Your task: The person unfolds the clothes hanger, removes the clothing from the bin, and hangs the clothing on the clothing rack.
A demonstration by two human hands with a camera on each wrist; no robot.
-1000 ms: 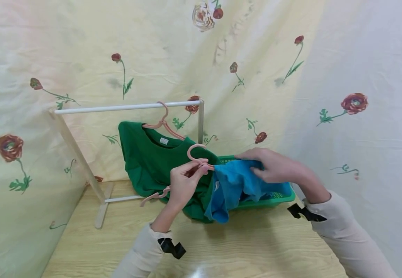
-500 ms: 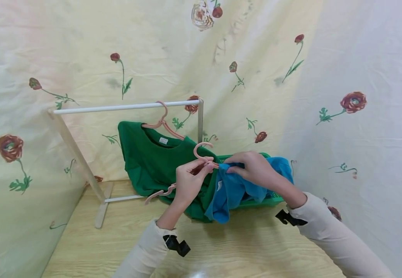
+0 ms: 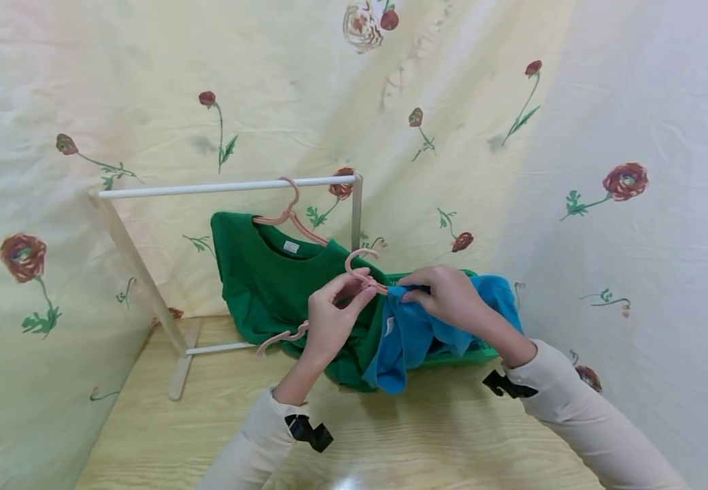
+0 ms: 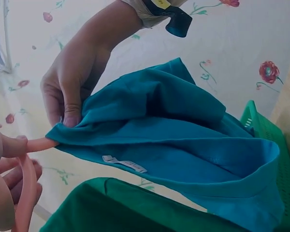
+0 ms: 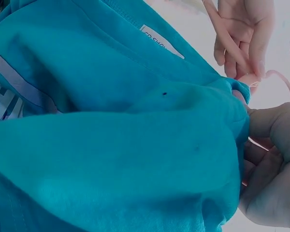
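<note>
My left hand (image 3: 332, 316) pinches a pink clothes hanger (image 4: 41, 144) just below its hook, left of the basket. One arm of this hanger runs into the neck opening of a blue T-shirt (image 3: 415, 333); its other arm sticks out below the left hand. My right hand (image 3: 454, 299) pinches the shirt's neck edge where the hanger goes in, thumb on the cloth in the left wrist view. The shirt hangs in folds, its lower part over a green basket (image 4: 275, 140). In the right wrist view a white label (image 5: 160, 41) shows inside the collar.
Behind the left hand a green T-shirt (image 3: 286, 286) hangs on another pink hanger from the white rail (image 3: 207, 188) of a small wooden rack (image 3: 145, 279). Its lower part spreads onto the wooden table (image 3: 219, 415). A flowered cloth (image 3: 451, 156) lines the back and sides.
My right hand has slid left along the blue shirt, from its far side to the neck edge at the hanger. The left hand and hanger have shifted slightly right and up.
</note>
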